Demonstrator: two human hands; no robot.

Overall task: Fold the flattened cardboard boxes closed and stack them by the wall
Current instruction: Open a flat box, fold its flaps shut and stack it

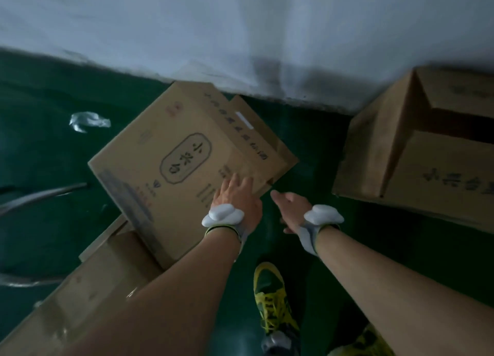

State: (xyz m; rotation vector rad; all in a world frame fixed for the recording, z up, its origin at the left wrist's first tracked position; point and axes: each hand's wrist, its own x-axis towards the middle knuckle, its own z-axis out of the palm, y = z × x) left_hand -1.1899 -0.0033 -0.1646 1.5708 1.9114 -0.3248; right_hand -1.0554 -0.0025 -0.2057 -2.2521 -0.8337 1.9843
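Though blurred, left hand (238,195) rests flat on box (176,155).

There is one view only, from a wide-angle camera worn on the person's head. It looks forward and steeply down along both bare forearms to the green floor (334,152). The white wall (240,29) fills the top of the picture, its foot running across above the floor, so the camera faces the wall from close by. The wall's foot bows, as a wide lens gives. A yellow-laced shoe (271,299) shows at the bottom edge, farthest from the wall.
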